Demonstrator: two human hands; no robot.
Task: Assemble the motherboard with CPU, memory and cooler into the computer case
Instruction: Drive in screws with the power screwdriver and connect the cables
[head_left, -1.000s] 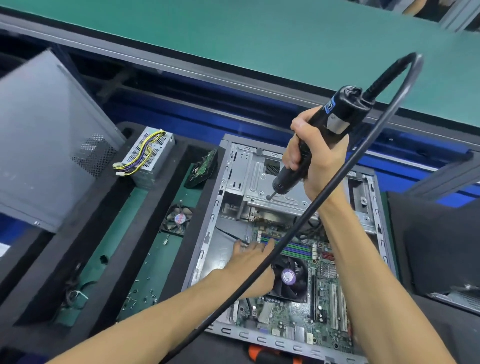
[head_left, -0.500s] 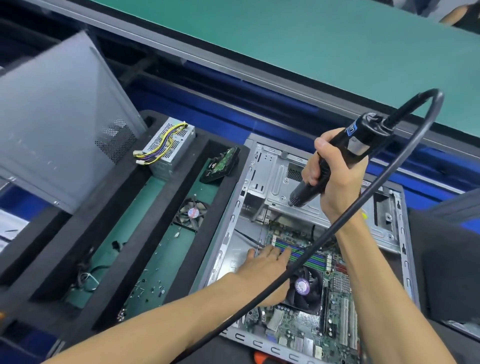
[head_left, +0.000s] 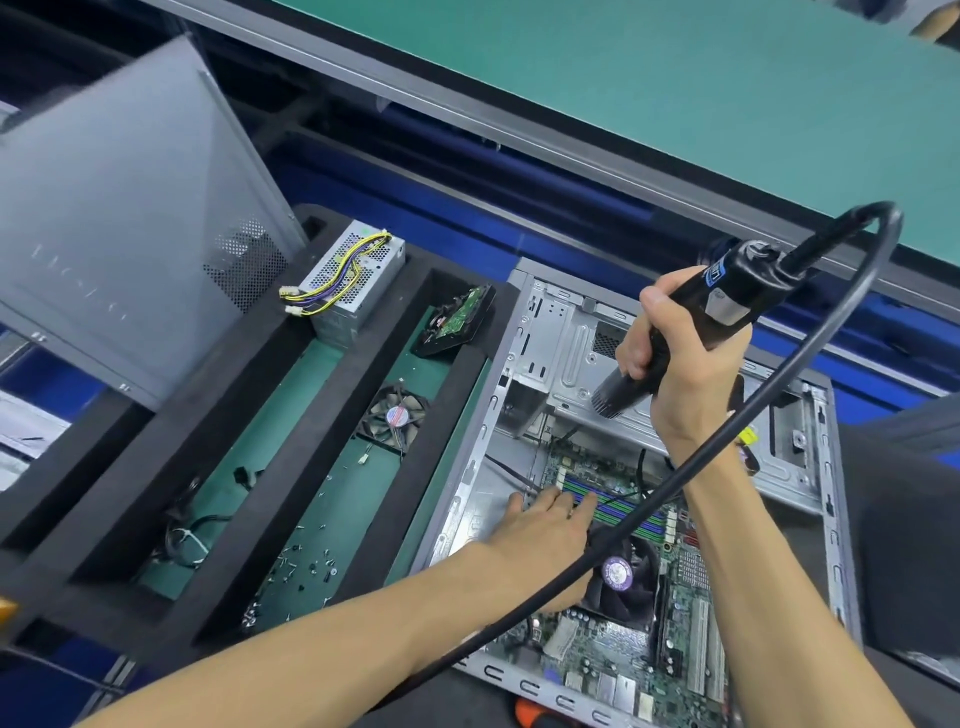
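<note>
Starting at the left, the grey side panel (head_left: 130, 218) leans upright behind the foam tray (head_left: 270, 467), and the tray's load reads the same as a second ago: the power supply (head_left: 353, 275) with its yellow and purple wires, the hard drive (head_left: 457, 322), the spare fan (head_left: 396, 418) and the scatter of loose screws (head_left: 306, 564) (my head has turned, so all of it sits differently in view, not on the bench).

In the computer case (head_left: 467, 467) my left hand (head_left: 540, 535) has slid toward the memory slots (head_left: 618, 506); its fingers lie straight and flat on the motherboard (head_left: 597, 654) beside the CPU cooler (head_left: 623, 577), holding nothing, just pressing. I judge this steadies the board, already seated in the case, for screwing down.

My right hand (head_left: 675, 364) is wrapped around the electric screwdriver (head_left: 691, 317), its cable (head_left: 649, 499) looping down across both arms. A second ago its bit showed bare above the drive cage; now the nose is tilted and I cannot see the tip, so the tool is not yet on a screw.

Writing: a small blue label near the driver's top and the purple cooler sticker are both too blurred to read.
</note>
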